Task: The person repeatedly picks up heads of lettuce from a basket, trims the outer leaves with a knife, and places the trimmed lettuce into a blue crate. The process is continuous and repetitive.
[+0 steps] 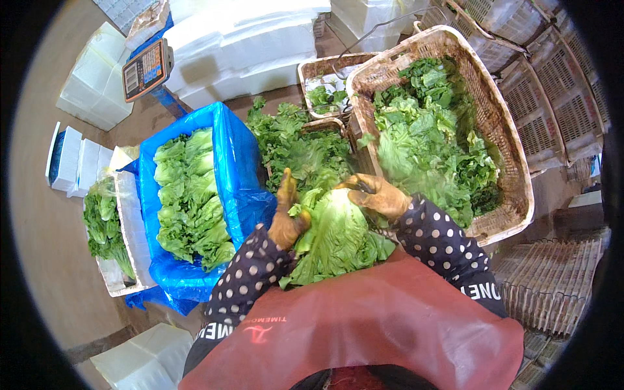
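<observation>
A head of green leaf lettuce (337,226) rests against my red apron (351,317), its pale stem end pointing away from me. My right hand (378,195), in a stained brownish-yellow glove, bends its fingers and thumb over that stem end. Along the lettuce's left side is my left hand (288,214), gloved too; its fingers point up and its thumb stands apart, beside the outer leaves. Just beyond both hands, loose leaves (312,146) heap over a crate, partly blurred.
On the left, a blue-plastic-lined box (243,170) holds rows of lettuce heads (190,195). A foam box (131,234) with greens adjoins it. A scale display (145,70) stands behind. At right, a large dirty plastic basket (521,195) contains leaves; stacked crates (551,97) flank it.
</observation>
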The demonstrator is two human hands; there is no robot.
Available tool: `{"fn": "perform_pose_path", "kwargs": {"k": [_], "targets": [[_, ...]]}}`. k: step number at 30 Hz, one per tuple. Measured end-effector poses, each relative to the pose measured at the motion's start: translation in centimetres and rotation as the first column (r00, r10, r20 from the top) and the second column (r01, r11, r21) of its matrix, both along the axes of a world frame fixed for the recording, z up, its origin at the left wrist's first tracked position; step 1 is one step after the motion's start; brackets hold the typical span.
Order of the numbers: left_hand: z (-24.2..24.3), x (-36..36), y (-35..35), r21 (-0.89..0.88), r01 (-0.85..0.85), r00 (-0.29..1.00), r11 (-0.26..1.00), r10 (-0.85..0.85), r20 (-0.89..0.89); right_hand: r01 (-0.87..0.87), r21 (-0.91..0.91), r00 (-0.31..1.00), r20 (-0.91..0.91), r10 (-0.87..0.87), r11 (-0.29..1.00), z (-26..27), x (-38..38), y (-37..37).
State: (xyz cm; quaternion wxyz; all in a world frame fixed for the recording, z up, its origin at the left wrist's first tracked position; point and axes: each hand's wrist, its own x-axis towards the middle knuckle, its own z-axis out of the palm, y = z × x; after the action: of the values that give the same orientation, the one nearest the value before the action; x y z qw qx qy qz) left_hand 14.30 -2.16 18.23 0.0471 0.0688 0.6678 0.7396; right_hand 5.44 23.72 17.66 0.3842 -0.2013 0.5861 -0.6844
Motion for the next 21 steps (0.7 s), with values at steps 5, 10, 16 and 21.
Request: {"fn": "perform_pose_path", "kwargs": {"k": [5,10,16,21], "targets": [[2.0,1.9,-0.5,-0.837,-0.146,0.954,0.528,-0.149,-0.261,0.096,0.016,0.994,-0.044,-0.095,0.995,-1.3,0.2,0.9],[4.0,-1.0,-3.7,-0.587,0.113,0.993,0.802,-0.111,0.04,-0.016,0.291,0.989,-0.136,0.058,0.957,-0.9,-0.3,1.8],[2.6,-4.4,-3.0,-0.527,-0.094,0.845,0.845,-0.213,-0.491,-0.107,0.135,0.951,-0.274,0.141,0.985,1.9,0.6,-0.2],[-3.1,-3.3,-1.7,-0.158,0.403,0.912,0.901,-0.41,-0.012,0.693,0.431,0.574,-0.815,-0.082,0.578,6.7,-0.7,-0.7]]}}
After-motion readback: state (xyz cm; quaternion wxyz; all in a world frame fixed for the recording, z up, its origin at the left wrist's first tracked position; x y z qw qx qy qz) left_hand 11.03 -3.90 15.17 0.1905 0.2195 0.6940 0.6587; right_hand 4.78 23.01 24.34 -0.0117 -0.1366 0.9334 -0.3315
